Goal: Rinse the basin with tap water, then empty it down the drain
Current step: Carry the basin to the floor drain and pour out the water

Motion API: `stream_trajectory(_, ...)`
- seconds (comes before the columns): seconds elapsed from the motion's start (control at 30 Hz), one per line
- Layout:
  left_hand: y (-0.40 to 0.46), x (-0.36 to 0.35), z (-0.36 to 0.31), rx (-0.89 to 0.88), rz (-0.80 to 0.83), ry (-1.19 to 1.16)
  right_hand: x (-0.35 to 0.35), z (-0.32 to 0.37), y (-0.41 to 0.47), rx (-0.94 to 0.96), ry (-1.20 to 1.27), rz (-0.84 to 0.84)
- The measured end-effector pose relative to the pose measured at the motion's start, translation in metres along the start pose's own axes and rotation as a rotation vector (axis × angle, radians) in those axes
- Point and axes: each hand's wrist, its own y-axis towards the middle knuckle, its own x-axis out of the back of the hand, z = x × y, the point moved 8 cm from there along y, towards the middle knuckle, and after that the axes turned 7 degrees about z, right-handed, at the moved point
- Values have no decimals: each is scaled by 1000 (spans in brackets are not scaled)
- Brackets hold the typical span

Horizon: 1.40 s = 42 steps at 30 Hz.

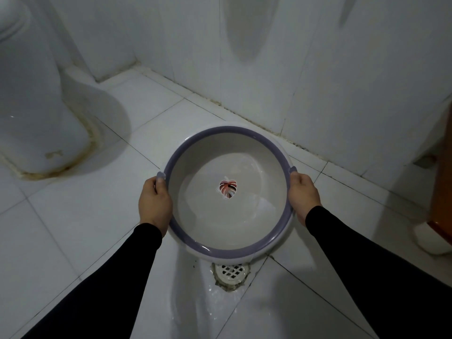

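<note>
Floor: white tiles (73, 216), wet near the bottom centre.
Left hand (155, 204): curled round the basin's rim.
Right hand (303, 196): grips the opposite rim.
Basin (230, 216): centre frame, little water inside.
Drain (231, 271): just below the basin.
Toilet base (36, 118): upper left.

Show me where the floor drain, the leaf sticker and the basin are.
floor drain (231, 271): head view, on the white grate.
leaf sticker (227, 189): head view, on the leaf's middle, at the basin's bottom.
basin (220, 132): head view, on the far purple rim.
</note>
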Motion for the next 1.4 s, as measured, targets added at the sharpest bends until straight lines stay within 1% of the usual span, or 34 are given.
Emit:
stream_trajectory(0.9,-1,0,7,66,-9,-4,-1,-3,-1,-13,16,5)
stream_trajectory(1.4,-5,3,5,47,-22,-42,-2,-2,-4,-13,41,14)
